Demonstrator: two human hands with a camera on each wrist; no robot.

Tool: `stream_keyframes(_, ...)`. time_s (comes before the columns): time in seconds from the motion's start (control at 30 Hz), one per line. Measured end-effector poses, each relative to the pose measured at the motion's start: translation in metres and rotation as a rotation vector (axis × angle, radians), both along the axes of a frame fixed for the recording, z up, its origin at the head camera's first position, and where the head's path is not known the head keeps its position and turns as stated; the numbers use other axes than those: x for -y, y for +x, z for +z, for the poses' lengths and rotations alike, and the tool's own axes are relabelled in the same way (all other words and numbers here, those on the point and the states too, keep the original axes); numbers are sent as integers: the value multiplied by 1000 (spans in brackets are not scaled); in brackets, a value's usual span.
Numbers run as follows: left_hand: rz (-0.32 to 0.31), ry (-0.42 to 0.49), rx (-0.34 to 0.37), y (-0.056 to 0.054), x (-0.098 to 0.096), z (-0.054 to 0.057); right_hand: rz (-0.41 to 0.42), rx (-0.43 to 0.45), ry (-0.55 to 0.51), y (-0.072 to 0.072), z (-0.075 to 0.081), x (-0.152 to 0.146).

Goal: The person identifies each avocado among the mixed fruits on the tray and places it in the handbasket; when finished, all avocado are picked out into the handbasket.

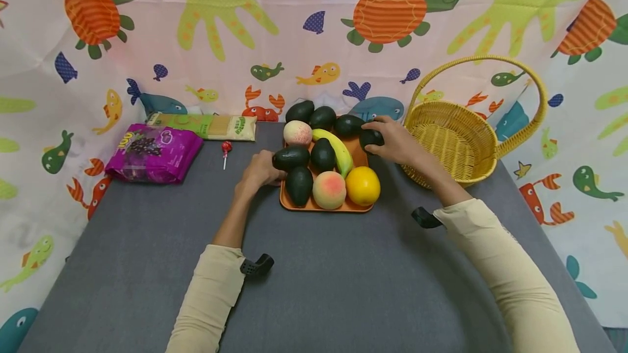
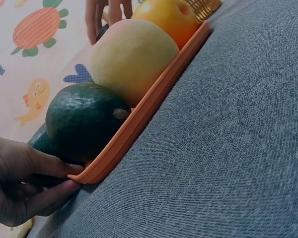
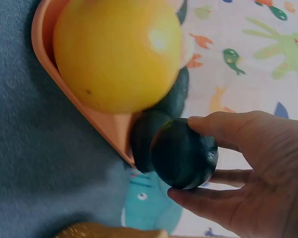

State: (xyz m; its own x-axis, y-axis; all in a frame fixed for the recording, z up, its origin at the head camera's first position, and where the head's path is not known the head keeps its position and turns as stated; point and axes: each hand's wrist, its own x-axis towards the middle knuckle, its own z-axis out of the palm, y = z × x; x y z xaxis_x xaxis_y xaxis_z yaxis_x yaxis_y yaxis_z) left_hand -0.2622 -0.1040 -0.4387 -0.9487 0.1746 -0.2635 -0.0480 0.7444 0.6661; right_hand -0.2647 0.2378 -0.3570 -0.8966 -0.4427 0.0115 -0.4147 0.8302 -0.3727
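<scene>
My left hand (image 1: 261, 170) is at the left side of an orange tray (image 1: 326, 210); in the left wrist view its thumb and fingers pinch the tray's corner rim. An avocado (image 3: 183, 153) is in my right hand (image 1: 398, 143), gripped between thumb and fingers at the tray's right edge. On the tray lie several more avocados (image 1: 299, 186), a banana (image 1: 342, 154), two peaches, one at the front (image 1: 329, 190) and a paler one (image 1: 297, 133) farther back, and an orange (image 1: 363, 186) at the front right corner.
A yellow wicker basket (image 1: 448, 143) with a tall handle stands right of the tray, beside my right forearm. To the left lie a purple packet (image 1: 154, 154), a green and tan noodle packet (image 1: 208, 126) and a red lollipop (image 1: 226, 147). A printed cloth backs the grey table.
</scene>
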Motion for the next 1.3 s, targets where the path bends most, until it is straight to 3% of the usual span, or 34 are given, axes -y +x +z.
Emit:
stream_keyframes(0.27,2,22,15,-1,-1,-1,-23,-106,-25,15,23,-26)
stream_keyframes(0.57,1,22,35,-1,-1,-1,-209,-86,-21,29,49,-61)
stream_keyframes(0.83,0,24,30,-1,1,-1,-311,-103,4,3,49,-101)
stream_keyframes(1.1,8,47,43,0,1,-2,-419,-36,-14,-29,43,-129)
stream_keyframes(1.3,4,47,25,0,1,-2,-493,36,-33,-49,28,-135)
